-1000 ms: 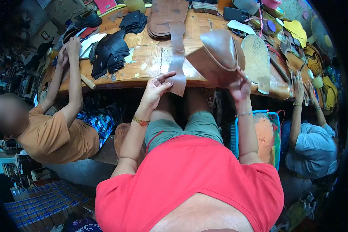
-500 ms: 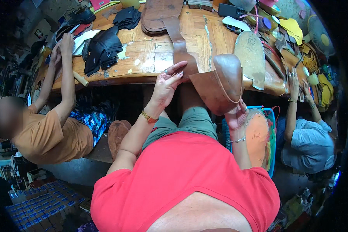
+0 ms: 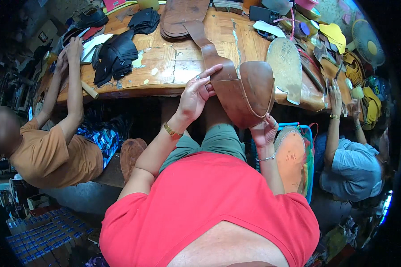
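A brown leather piece (image 3: 229, 100), with a long tapering strap and a rounded flap, is held in front of me at the table's near edge. My left hand (image 3: 195, 94) pinches its left side between thumb and fingers, where the strap widens. At the lower right corner, below the flap, my right hand (image 3: 265, 131) grips the edge with thumb and fingertips. The strap's far end reaches over the tabletop to a stack of brown leather sheets (image 3: 182, 18). Right of the flap lies a flat tan sole-shaped template (image 3: 284, 66).
Black leather pieces (image 3: 116, 58) lie in piles at the left of the wooden table (image 3: 165, 75). A blue basket (image 3: 311, 173) holding an orange sole-shaped pattern (image 3: 290, 155) stands at my right. Co-workers sit on both sides: an orange shirt (image 3: 53, 155) left, a light blue shirt (image 3: 352, 169) right.
The flap and right hand have shifted slightly left. The leather piece has turned a little, and its two parts now overlap more near my left fingers, which sit a bit further right.
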Motion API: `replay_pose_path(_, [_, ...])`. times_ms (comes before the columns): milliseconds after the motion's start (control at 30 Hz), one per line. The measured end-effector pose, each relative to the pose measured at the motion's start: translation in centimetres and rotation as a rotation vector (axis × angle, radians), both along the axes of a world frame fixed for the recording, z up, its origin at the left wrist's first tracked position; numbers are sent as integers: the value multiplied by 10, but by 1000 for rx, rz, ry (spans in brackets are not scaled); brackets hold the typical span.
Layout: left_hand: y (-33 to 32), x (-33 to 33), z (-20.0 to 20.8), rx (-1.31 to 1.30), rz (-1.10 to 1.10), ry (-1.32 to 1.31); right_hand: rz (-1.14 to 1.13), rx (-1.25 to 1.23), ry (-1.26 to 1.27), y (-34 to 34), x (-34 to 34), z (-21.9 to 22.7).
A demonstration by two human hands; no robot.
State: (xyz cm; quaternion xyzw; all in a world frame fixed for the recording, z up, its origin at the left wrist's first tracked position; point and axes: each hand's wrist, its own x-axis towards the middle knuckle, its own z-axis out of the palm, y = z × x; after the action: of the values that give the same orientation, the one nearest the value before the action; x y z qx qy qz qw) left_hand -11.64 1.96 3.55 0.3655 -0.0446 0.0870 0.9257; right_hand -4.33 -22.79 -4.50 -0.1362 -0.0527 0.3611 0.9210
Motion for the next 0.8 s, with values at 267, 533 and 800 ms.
replay_pose_path(267, [-5, 0, 1, 161, 123, 25, -36, -126, 24, 7, -1, 12])
replay_pose_path(533, [-3, 1, -3, 177, 122, 22, -34, -165, 54, 7, 1, 5])
replay_pose_path(800, [-2, -1, -4, 194, 125, 44, 0, -147, 58, 8, 4, 3])
